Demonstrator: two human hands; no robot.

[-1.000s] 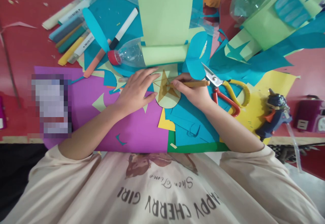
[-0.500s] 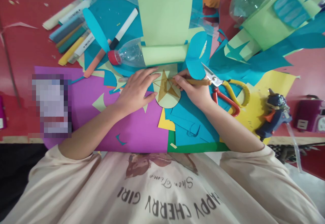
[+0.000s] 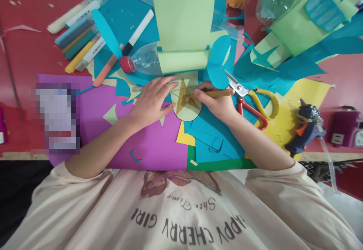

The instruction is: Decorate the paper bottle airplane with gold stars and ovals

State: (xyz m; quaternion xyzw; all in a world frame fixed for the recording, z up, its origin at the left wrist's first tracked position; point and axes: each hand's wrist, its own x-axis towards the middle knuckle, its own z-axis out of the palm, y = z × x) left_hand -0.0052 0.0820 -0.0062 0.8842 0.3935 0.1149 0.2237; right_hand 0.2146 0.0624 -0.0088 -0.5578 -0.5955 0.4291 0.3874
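Observation:
My left hand (image 3: 151,101) lies flat, fingers spread, pressing the left edge of a pale green paper piece (image 3: 189,111) that bears a brownish star (image 3: 183,96). My right hand (image 3: 217,102) grips a brown marker (image 3: 222,92) lying nearly level, its tip on the star's right side. The paper rests on purple card (image 3: 147,144) and blue scraps (image 3: 211,136).
Red and yellow scissors (image 3: 255,101) lie just right of my right hand. A dark glue gun (image 3: 307,127) sits farther right. A clear bottle with a red cap (image 3: 140,62) holds a green paper roll (image 3: 184,60). Several markers (image 3: 82,40) lie at upper left.
The marker tip shifted slightly up and back down along the star's right side. My left hand stayed still.

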